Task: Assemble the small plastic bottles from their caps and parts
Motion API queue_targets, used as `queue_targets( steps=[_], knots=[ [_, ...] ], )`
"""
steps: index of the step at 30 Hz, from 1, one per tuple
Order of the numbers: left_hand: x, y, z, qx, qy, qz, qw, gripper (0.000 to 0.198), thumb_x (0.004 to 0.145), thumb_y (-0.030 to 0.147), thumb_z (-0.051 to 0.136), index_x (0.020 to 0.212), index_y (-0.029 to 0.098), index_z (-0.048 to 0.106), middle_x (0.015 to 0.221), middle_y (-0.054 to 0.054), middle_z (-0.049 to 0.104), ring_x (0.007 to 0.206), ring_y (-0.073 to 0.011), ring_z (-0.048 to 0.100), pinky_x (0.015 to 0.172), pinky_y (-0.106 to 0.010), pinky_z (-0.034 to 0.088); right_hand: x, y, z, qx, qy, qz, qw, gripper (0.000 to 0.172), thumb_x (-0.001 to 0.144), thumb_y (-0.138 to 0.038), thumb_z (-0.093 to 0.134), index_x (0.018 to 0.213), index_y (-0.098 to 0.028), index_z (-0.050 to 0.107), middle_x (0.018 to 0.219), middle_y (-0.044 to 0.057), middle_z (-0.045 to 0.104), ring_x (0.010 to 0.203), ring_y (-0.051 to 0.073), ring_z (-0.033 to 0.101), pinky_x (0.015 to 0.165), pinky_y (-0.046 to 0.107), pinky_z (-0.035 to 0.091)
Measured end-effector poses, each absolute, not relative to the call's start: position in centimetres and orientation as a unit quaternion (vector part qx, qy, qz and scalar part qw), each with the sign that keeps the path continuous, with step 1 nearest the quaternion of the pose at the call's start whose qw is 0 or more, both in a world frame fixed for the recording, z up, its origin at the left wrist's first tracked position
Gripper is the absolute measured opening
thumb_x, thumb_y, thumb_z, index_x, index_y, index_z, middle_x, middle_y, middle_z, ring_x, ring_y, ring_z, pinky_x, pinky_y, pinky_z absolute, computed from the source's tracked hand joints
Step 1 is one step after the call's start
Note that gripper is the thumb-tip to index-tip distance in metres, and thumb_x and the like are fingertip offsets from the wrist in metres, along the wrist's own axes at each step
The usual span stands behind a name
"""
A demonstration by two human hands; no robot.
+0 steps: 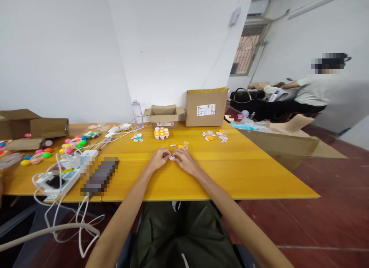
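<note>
Hands (159,159) (186,160), white piece (172,158) between fingertips

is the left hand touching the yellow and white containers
Apart. The head view shows a strip of the yellow table between the left hand and the yellow and white containers beyond it.

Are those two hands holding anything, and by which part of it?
A small white piece, shape and material unclear, seems pinched at opposite sides between the left hand and right hand.
</note>
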State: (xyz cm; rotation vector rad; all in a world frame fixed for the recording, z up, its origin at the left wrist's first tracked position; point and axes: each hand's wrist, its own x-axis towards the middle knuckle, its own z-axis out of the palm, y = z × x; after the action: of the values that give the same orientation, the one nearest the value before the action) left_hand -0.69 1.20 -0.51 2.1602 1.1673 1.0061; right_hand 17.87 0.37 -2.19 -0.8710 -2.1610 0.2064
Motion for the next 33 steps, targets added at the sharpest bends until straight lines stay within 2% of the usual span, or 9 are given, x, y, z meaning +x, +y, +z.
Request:
queue_targets(
  steps=[10,33],
  knots=[
    [-0.68,1.23,-0.40,0.794,0.436,0.360,0.224,0.016,0.077,0.009,0.058,0.074,0.019,0.070,0.074,0.000,0.061,0.066,-0.0127,0.056,0.067,-0.025,0.048,17.68,0.29,-2.01,-0.343,-0.851,0.075,0.391,0.007,0.090,-0.019,0.063,0.086,-0.023,0.067,0.093,0.005,0.068,0.091,0.022,0.058,0.085,0.037,0.045],
    [-0.87,1.32,-0.12,0.788,0.438,0.358,0.245,0.012,0.073,0.010,0.059,0.073,0.017,0.068,0.071,0.001,0.059,0.066,-0.0120,0.054,0.066,-0.024,0.048,17.50,0.63,-2.18,-0.348,-0.851,0.071,0.386,0.005,0.091,-0.023,0.065,0.087,-0.023,0.068,0.091,0.006,0.067,0.091,0.022,0.057,0.086,0.038,0.044]
  ],
)
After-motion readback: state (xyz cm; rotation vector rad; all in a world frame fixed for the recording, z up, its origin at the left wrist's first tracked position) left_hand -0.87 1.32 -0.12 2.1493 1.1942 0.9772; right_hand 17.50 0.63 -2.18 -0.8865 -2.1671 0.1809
